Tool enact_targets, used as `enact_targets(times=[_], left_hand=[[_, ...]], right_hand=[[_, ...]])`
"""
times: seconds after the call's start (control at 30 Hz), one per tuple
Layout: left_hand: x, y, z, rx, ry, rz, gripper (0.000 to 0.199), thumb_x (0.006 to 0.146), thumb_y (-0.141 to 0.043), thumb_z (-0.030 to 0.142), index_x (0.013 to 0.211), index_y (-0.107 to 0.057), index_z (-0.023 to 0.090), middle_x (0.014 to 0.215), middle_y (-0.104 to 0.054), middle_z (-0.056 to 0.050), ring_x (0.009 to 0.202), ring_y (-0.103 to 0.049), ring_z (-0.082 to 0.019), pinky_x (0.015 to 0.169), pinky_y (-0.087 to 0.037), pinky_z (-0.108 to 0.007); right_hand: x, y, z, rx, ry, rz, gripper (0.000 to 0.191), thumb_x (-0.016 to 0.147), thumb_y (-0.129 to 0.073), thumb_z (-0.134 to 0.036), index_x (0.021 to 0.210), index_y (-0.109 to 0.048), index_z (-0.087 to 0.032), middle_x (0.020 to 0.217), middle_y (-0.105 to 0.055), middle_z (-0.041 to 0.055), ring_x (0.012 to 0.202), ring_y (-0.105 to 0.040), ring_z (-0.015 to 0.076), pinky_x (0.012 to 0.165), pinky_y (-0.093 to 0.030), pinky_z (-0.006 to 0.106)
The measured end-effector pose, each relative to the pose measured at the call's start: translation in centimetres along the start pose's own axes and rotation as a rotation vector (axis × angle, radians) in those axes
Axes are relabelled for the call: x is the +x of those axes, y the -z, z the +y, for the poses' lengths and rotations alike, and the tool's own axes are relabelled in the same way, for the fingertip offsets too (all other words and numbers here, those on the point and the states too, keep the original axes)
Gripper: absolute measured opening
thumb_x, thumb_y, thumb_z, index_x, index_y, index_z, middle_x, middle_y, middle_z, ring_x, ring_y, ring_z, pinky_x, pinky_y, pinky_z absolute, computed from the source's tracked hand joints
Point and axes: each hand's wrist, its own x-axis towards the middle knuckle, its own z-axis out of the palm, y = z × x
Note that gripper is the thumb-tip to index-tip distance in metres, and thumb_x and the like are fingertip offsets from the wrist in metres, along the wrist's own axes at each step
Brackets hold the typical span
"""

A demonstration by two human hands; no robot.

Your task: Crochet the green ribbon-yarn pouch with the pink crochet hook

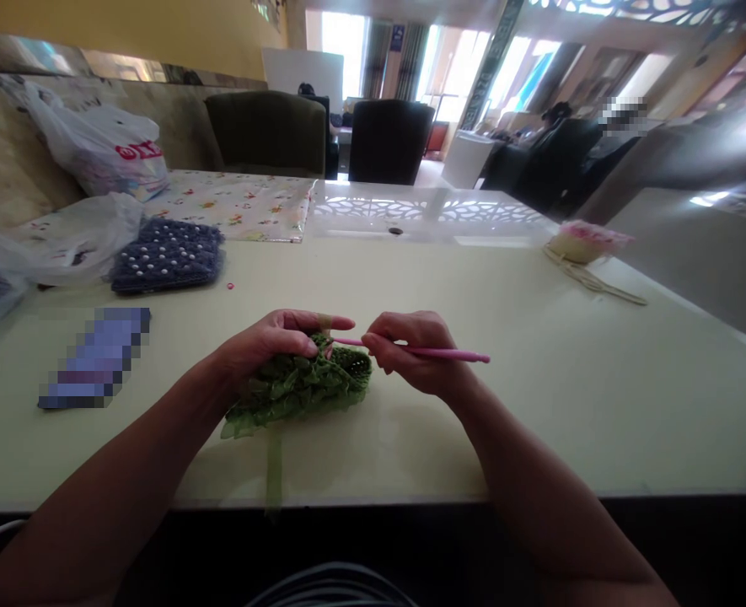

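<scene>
A green crocheted piece with ruffled ribbon (303, 384) rests on the pale table, a dark opening showing at its right end. My left hand (284, 335) pinches its upper edge between thumb and fingers, the index finger stretched to the right. Closed round a pink crochet hook (448, 354) is my right hand (410, 350), just right of the piece. The hook's tip reaches the top edge of the green work by my left fingers. A green ribbon (275, 468) hangs from the work over the table's front edge.
At the left lie a blurred-out phone (98, 358), a dark blue beaded piece (167, 255) and plastic bags (104, 152). A pink and cream yarn bundle with cord (584, 242) sits at the right edge of the table (537, 421). Chairs (389, 142) stand behind; people sit farther back.
</scene>
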Motion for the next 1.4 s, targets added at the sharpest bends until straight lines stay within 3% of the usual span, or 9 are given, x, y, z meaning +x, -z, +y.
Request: enact_targets(times=[0.13, 0.33, 0.4, 0.47, 0.6, 0.77, 1.07, 1.23, 1.4], left_hand=[[0.1, -0.1, 0.1, 0.103, 0.009, 0.123, 0.043, 0.065, -0.072, 0.015, 0.107, -0.075, 0.017, 0.093, -0.076, -0.008, 0.081, -0.071, -0.02, 0.078, -0.055, -0.029], [0.5, -0.6, -0.5, 0.235, -0.023, 0.164, 0.026, 0.067, -0.074, 0.018, 0.093, -0.077, 0.018, 0.084, -0.075, -0.005, 0.075, -0.068, -0.016, 0.071, -0.053, -0.024], [0.7, -0.8, -0.9, 0.254, -0.039, 0.176, 0.022, 0.068, -0.075, 0.019, 0.09, -0.077, 0.019, 0.081, -0.074, -0.003, 0.073, -0.067, -0.015, 0.07, -0.052, -0.024], [0.8, -1.0, -1.2, 0.28, -0.08, 0.158, 0.017, 0.071, -0.075, 0.022, 0.088, -0.076, 0.02, 0.082, -0.073, -0.002, 0.075, -0.066, -0.014, 0.072, -0.052, -0.024], [0.9, -1.0, -1.0, 0.527, -0.226, 0.079, 0.019, 0.083, -0.067, 0.034, 0.096, -0.075, 0.022, 0.099, -0.07, -0.004, 0.096, -0.064, -0.02, 0.089, -0.049, -0.031], [0.9, -0.7, -0.7, 0.971, -0.471, 0.176, 0.024, 0.087, -0.062, 0.039, 0.103, -0.075, 0.025, 0.122, -0.061, -0.006, 0.118, -0.055, -0.024, 0.106, -0.04, -0.038], [0.7, -1.0, -1.0, 1.102, -0.592, 0.159, 0.01, 0.082, -0.062, 0.023, 0.086, -0.071, 0.021, 0.134, -0.056, -0.006, 0.134, -0.043, -0.028, 0.114, -0.034, -0.045], [0.8, -0.9, -0.8, 1.391, -0.8, 0.22, 0.01, 0.085, -0.059, 0.022, 0.086, -0.068, 0.019, 0.135, -0.058, -0.008, 0.138, -0.039, -0.029, 0.118, -0.027, -0.051], [0.7, -0.7, -1.0, 1.537, -0.914, 0.216, 0.012, 0.089, -0.055, 0.016, 0.087, -0.066, 0.015, 0.141, -0.053, -0.012, 0.142, -0.034, -0.028, 0.115, -0.037, -0.043]], right_hand=[[0.0, 0.7, 0.0, 0.067, -0.056, -0.041, 0.028, 0.091, -0.054, -0.024, 0.065, -0.058, -0.015, 0.05, -0.052, -0.0045, 0.044, -0.046, 0.0048, 0.045, -0.035, 0.018], [-0.1, -0.2, 0.2, 0.262, -0.2, -0.042, 0.028, 0.092, -0.054, -0.031, 0.068, -0.057, -0.015, 0.05, -0.056, -0.0039, 0.04, -0.051, 0.007, 0.042, -0.039, 0.019], [-0.3, -1.3, 0.7, 0.179, -0.126, 0.038, 0.028, 0.093, -0.055, -0.033, 0.07, -0.056, -0.016, 0.053, -0.056, -0.0038, 0.043, -0.049, 0.0063, 0.044, -0.037, 0.019], [-0.4, -2.4, 1.3, -0.036, 0.064, 0.118, 0.031, 0.093, -0.056, -0.036, 0.069, -0.055, -0.016, 0.057, -0.054, -0.0034, 0.047, -0.045, 0.0058, 0.047, -0.033, 0.019], [-0.6, -3.4, 2.5, -0.39, 0.287, 0.201, 0.038, 0.097, -0.05, -0.038, 0.066, -0.048, -0.018, 0.06, -0.048, -0.0035, 0.051, -0.038, 0.0062, 0.052, -0.03, 0.021], [-0.5, -3.0, 3.4, -0.515, 0.282, 0.299, 0.036, 0.099, -0.048, -0.037, 0.068, -0.047, -0.018, 0.06, -0.047, -0.0039, 0.051, -0.037, 0.0066, 0.052, -0.03, 0.022], [-0.1, -2.3, 4.5, -0.559, 0.21, 0.319, 0.029, 0.098, -0.05, -0.038, 0.077, -0.055, -0.019, 0.068, -0.058, -0.0003, 0.057, -0.049, 0.0087, 0.058, -0.034, 0.022], [0.1, -1.9, 4.4, -0.47, 0.099, 0.37, 0.026, 0.097, -0.05, -0.043, 0.093, -0.06, -0.02, 0.074, -0.064, 0.0003, 0.06, -0.053, 0.0097, 0.059, -0.037, 0.022], [0.3, -1.8, 4.5, -0.39, 0.059, 0.375, 0.024, 0.097, -0.051, -0.04, 0.104, -0.062, -0.021, 0.082, -0.069, 0.0017, 0.065, -0.059, 0.0106, 0.062, -0.04, 0.021]])
